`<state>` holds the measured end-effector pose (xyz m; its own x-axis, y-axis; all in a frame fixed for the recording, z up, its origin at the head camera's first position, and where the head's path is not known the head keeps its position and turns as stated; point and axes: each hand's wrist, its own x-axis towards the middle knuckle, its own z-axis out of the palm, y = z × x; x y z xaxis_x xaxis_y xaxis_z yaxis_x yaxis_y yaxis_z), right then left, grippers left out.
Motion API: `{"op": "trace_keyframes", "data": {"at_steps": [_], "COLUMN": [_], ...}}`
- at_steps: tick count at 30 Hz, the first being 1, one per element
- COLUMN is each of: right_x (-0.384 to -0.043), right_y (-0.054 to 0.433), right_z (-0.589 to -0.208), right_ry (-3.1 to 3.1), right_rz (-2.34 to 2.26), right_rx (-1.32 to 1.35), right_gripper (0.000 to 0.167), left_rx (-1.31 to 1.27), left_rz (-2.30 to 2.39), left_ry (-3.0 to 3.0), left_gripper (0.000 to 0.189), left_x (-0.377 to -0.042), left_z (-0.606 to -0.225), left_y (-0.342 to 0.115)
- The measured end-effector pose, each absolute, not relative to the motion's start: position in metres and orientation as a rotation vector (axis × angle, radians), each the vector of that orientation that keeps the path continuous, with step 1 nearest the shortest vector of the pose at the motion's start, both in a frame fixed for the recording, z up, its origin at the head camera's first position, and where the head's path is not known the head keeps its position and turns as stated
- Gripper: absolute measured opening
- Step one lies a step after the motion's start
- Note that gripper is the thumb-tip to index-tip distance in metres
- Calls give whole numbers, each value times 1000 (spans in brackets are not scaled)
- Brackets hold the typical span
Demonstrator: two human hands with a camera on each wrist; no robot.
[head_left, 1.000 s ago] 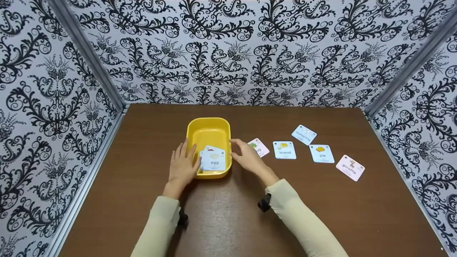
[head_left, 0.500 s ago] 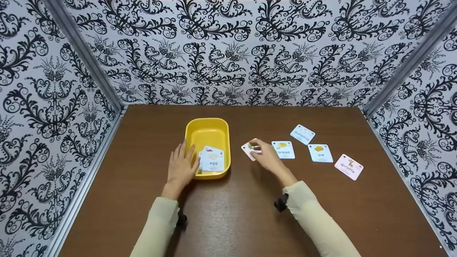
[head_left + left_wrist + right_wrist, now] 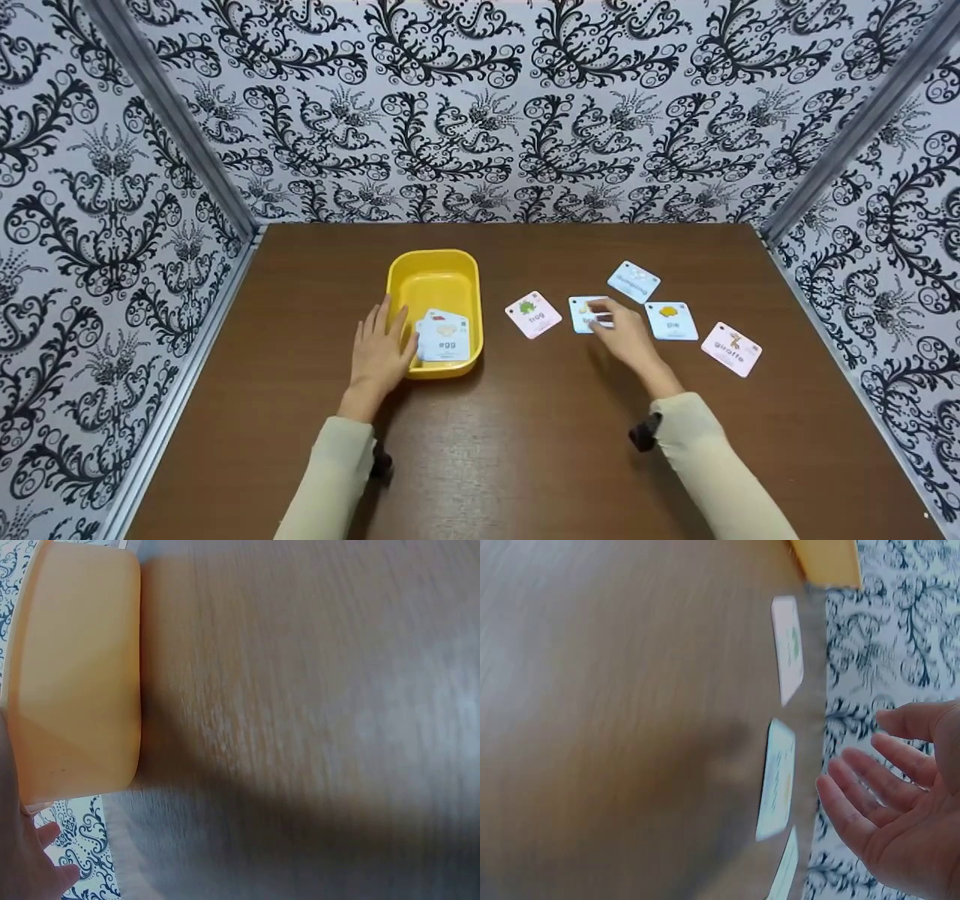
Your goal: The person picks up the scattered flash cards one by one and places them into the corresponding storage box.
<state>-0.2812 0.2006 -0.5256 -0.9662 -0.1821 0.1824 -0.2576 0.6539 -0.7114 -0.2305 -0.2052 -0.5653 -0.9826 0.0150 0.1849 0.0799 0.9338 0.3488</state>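
My left hand [image 3: 377, 354] rests at the left rim of a yellow tray [image 3: 435, 264], fingers spread and fairly straight, the thumb side over the inside. In the left wrist view, part of that hand [image 3: 34, 859] shows by the tray's outer wall [image 3: 79, 682]. An "egg" card [image 3: 444, 341] lies in the tray, partly covering another card with a red picture [image 3: 439, 316]. My right hand [image 3: 624, 331] is over the "bread" card [image 3: 581, 323], hiding part of it. In the right wrist view, the right hand [image 3: 904, 799] holds nothing, its fingers loosely bent.
Left of the bread card lies a pink "frog" card [image 3: 534, 315]. To the right are a "pie" card [image 3: 672, 322], a pink "giraffe" card [image 3: 731, 350] and a blue "dumpling" card [image 3: 634, 282]. Patterned walls [image 3: 480, 112] enclose the brown table [image 3: 480, 465].
My right hand has moved right, from the tray's right side across the frog card to the bread card. The frog card has shifted slightly left. My left hand stays at the tray.
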Motion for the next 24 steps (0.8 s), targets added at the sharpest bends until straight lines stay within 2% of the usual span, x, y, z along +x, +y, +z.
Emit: {"op": "trace_keyframes", "data": {"at_steps": [11, 24], "right_x": [-272, -260], "right_y": [272, 355], "right_z": [-533, -539], "right_ry": [-2852, -2884], "right_rz": [1089, 849], "right_rx": [214, -100], "right_gripper": [34, 36], "left_rx": [-65, -68], "left_rz": [-538, -534], "left_ry": [-2918, -2902], "left_gripper": [55, 55], "left_x": [-230, -230], "left_z": [-565, -564], "left_y": [-205, -204]}}
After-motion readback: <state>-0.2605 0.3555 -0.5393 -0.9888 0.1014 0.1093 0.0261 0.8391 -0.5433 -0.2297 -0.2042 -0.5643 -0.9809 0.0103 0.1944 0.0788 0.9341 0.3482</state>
